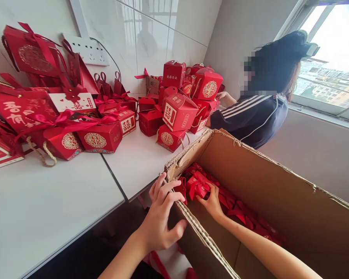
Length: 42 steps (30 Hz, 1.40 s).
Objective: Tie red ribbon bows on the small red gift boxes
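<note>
- Bare left hand [164,215]: back turned up to the camera, fingers parted and bent at the knuckles, thumb held out well apart from them.
- Bare left forearm [123,254]: rising at a slant from the bottom edge, wrist nearly straight.
- Bare right hand [213,201]: extended forward, thumb and fingers closed in a pinching grip.
- Bare right forearm [258,242]: outstretched, slanting in from the lower right.

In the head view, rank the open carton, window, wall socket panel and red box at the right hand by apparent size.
Largest to smallest:
open carton
window
wall socket panel
red box at the right hand
</note>
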Tool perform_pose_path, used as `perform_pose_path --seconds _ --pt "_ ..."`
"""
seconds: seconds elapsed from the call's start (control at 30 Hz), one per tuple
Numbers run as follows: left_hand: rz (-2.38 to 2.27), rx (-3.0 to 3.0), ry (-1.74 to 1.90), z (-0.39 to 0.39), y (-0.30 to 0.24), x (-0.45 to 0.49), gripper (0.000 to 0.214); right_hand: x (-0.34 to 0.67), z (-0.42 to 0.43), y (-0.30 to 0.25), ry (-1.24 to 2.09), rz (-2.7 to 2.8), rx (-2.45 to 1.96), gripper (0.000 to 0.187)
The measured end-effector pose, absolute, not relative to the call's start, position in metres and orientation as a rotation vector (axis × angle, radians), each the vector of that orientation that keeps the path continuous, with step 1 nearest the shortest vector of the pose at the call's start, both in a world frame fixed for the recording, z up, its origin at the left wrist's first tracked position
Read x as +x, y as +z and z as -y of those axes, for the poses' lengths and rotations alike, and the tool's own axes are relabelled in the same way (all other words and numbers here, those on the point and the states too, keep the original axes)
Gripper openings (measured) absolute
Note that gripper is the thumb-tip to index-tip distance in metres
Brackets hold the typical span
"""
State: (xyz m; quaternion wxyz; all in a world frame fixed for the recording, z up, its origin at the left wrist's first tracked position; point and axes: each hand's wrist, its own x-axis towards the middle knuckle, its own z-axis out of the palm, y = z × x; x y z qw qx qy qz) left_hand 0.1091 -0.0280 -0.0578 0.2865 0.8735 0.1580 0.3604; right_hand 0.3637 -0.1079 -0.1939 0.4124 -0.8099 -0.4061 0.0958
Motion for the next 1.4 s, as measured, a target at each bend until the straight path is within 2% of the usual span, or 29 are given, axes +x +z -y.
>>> perform_pose_path --seconds 0.17,0.3,0.53,0.7,0.83,0.9,1.07,1.4 --pt "-0.410 2.333 0.969 0.028 -0.058 0.108 0.040 0.334 0.089 -0.211 0.312 1.095 -2.170 0.062" --pt "-0.415 2.346 0.959 0.029 -0.058 0.106 0.043 0.310 0.073 -0.216 0.446 1.222 -2.324 0.074" --pt "-0.365 2.376 0.953 0.026 -0.053 0.098 0.039 0.328 0.065 -0.157 0.555 1.406 -2.700 0.071" --pt "-0.351 2.395 0.912 0.025 -0.050 0.088 0.036 0.316 0.072 -0.094 0.677 1.659 -2.671 0.037" --pt "-0.392 2.347 0.974 0.028 -0.049 0.089 0.029 0.277 0.076 -0.083 0.923 1.908 -2.408 0.046" --pt "-0.403 2.335 1.001 0.028 -0.049 0.092 0.028 0.262 0.074 -0.089 1.013 1.929 -2.358 0.039" --pt "-0.366 2.374 1.010 0.026 -0.047 0.096 0.029 0.273 0.066 -0.106 1.164 1.666 -2.407 0.025" --pt "-0.327 2.426 1.049 0.024 -0.044 0.105 0.035 0.364 0.109 -0.108 1.604 0.840 -1.972 0.032"
